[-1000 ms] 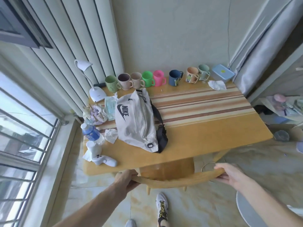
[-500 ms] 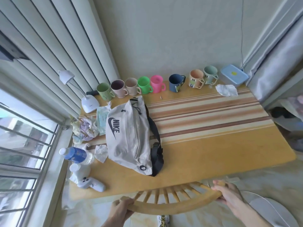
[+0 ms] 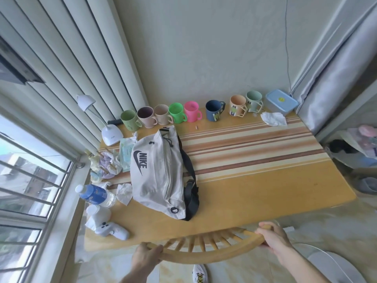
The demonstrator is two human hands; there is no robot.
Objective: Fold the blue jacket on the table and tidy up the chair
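The wooden chair [image 3: 206, 254] shows only its curved top rail and spindles, tucked against the near edge of the striped wooden table [image 3: 255, 193]. My left hand [image 3: 145, 257] grips the left end of the rail. My right hand [image 3: 274, 235] holds the right end. No blue jacket appears anywhere in this view.
A white Nike waist bag [image 3: 158, 176] lies on the table's left half. A row of several mugs [image 3: 191, 111] lines the far edge, with a lidded blue container [image 3: 281, 102] at the right. A desk lamp [image 3: 110, 133], water bottle [image 3: 94, 195], white controller [image 3: 111, 231] and tissues crowd the left side.
The chair's back has moved in toward the table edge with both hands on its rail, and its spindles have come into sight. My view has tilted up and closer over the table.
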